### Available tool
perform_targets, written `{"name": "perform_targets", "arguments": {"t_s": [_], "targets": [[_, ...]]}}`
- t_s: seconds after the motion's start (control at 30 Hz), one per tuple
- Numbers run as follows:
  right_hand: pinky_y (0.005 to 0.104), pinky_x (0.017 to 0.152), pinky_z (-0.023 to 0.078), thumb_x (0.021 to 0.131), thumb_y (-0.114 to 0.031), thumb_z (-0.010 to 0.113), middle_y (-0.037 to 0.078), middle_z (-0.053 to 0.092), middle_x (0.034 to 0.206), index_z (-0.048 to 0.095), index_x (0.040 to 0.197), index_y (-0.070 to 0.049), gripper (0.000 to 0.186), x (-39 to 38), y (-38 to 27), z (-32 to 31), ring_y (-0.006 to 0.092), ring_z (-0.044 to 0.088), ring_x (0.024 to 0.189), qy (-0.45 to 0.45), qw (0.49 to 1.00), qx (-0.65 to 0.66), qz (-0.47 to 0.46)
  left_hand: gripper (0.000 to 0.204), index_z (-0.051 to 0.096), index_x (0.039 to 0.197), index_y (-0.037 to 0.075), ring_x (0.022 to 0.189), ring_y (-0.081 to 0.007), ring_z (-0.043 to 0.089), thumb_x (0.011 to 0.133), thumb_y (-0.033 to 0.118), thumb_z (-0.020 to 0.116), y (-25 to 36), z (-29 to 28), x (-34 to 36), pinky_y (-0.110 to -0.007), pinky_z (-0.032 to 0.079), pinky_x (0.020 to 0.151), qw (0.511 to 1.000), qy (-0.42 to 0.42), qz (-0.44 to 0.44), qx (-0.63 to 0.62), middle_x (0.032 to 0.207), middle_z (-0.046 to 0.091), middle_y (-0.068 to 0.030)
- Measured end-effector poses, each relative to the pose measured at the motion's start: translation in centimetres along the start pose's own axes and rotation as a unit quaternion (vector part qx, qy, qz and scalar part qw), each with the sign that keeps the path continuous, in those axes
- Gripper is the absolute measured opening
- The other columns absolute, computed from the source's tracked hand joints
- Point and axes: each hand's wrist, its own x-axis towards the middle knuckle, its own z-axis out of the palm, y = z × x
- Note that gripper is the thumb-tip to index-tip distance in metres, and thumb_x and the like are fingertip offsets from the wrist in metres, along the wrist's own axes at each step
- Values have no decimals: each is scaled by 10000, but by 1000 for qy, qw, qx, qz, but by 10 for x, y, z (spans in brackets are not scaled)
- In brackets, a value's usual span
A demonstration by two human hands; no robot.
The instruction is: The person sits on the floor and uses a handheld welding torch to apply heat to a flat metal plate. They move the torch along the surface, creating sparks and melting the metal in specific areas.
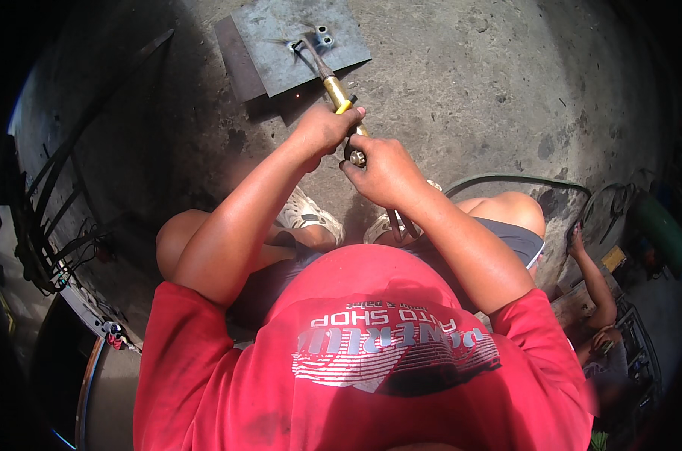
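My left hand point(326, 129) is closed around the yellow-and-brass handle of a gas torch point(336, 90). Behind it, my right hand point(384, 171) has its fingers closed at the rear end of the torch, by a metal valve knob point(357, 158). The torch's thin bent tip reaches over a blue-grey metal sheet point(341, 19) on the floor, near a scorched spot. Two burnt holes point(324, 36) with pale rims show to the right of the tip. I cannot tell from this view whether the tip touches the sheet or whether a flame burns.
Under the sheet's left edge lies a darker metal plate point(239, 60). A dark hose point(514, 179) runs along the concrete floor to my right, toward a green cylinder point(660, 229). Another person's arm point(597, 289) shows at the right. Black cables and bars point(51, 188) stand at the left.
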Motion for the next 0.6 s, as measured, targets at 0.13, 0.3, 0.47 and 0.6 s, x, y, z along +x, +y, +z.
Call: {"name": "perform_targets", "arguments": {"t_s": [0.13,0.3,0.47,0.6], "targets": [[515,827,568,888,-197,754,262,738,937,712,1103,-7,289,-1,-2,0,460,718,920,2,1000,4,0,366,697,1006,75,591,-75,436,990,438,739,0,0,0,-285,332,510,1000,-4,4,-1,759,579,29],[517,821,569,890,-202,754,265,738,933,715,1109,-13,292,-1,2,2,463,718,912,13,1000,-1,-2,381,696,1035,66,604,-73,445,993,442,736,-1,1,1,-285,337,512,1000,-8,7,-3,786,596,28],[515,809,569,891,-210,758,260,739,914,718,1100,-13,290,-2,2,3,457,722,898,17,1000,-2,1,396,697,1048,58,618,-77,465,994,449,736,-1,1,1,-287,349,512,1000,-12,6,0,812,619,19],[514,812,570,888,-226,765,257,741,909,718,1093,-18,295,-1,3,6,454,725,899,20,1000,8,6,405,704,1043,57,614,-82,474,990,457,739,-3,2,3,-289,361,512,1000,-2,14,14,805,627,11]]}}
